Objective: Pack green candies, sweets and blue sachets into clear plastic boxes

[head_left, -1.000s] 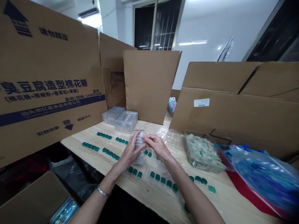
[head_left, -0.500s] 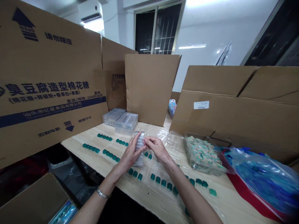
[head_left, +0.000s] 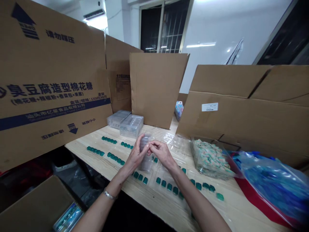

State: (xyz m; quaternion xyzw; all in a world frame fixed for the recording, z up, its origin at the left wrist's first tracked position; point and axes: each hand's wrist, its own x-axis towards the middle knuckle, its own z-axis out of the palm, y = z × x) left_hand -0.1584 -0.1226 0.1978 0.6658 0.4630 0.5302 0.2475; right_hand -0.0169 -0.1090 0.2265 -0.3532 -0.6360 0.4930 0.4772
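My left hand (head_left: 135, 156) is wrapped round a clear plastic tray (head_left: 145, 165), or a thin stack of them, tilted up above the table. The fingers of my right hand (head_left: 162, 155) are pinched at the tray's upper edge, and their tips meet my left thumb. Exactly what the right fingertips grip is hidden. Below and around both hands lie clear trays with short rows of green pieces (head_left: 116, 158), more of them (head_left: 169, 187) in front of my right forearm.
Clear boxes (head_left: 131, 126) stand at the back left, before large cardboard cartons (head_left: 156, 90). To the right are a clear bin of wrapped sachets (head_left: 209, 158) and a red tub (head_left: 256, 201) holding blue plastic-wrapped items. An open carton (head_left: 31, 206) sits below, left.
My left thumb has moved in to meet the right fingertips, and the tray has tilted a little. The view has shifted slightly.
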